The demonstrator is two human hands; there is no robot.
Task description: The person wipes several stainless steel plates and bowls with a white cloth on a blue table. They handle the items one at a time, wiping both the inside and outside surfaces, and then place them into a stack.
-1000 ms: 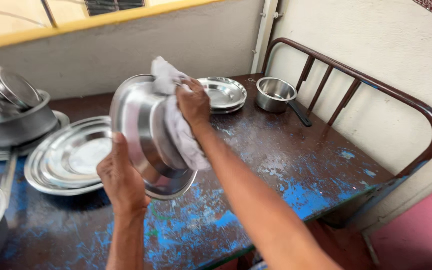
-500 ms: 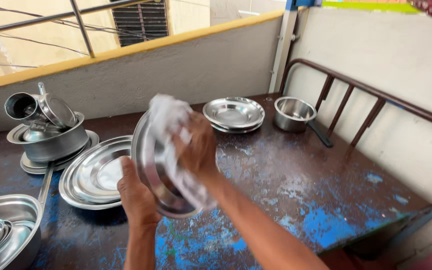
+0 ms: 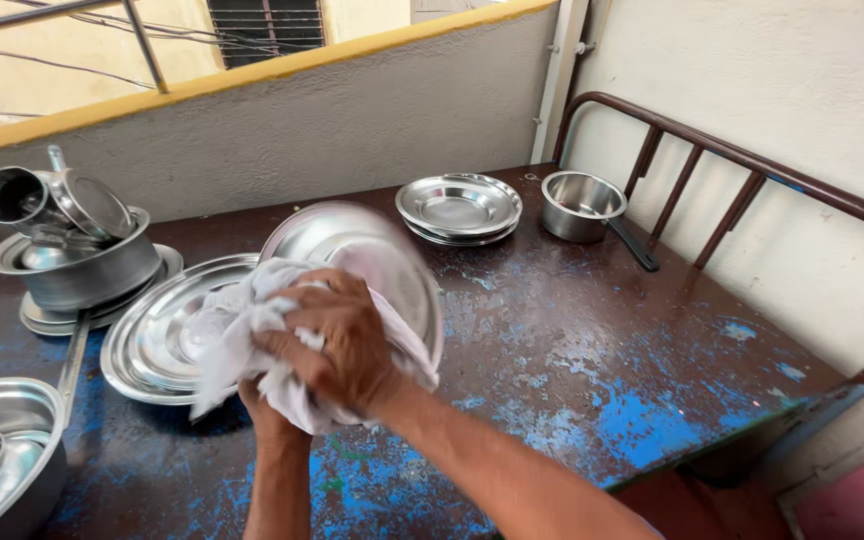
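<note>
From the head camera, the right hand (image 3: 337, 340) pressed a white cloth (image 3: 242, 340) flat against a steel plate (image 3: 372, 260) held tilted above the worn blue-brown table (image 3: 572, 370). The left hand (image 3: 270, 420) was mostly hidden behind cloth and plate; its grip could not be told. Just behind lay a stack of large plates (image 3: 157, 335). Far left stood a pot with cups (image 3: 77, 250); a bowl (image 3: 2, 450) sat near left. Well apart, at the back, rested small plates (image 3: 459, 207) and a saucepan (image 3: 580, 205).

Right hand (image 3: 337, 340) is pressed, fingers curled, over the white cloth (image 3: 242, 345); left hand (image 3: 270, 415) is tucked beneath the cloth, mostly hidden; both forearms are raised.
</note>
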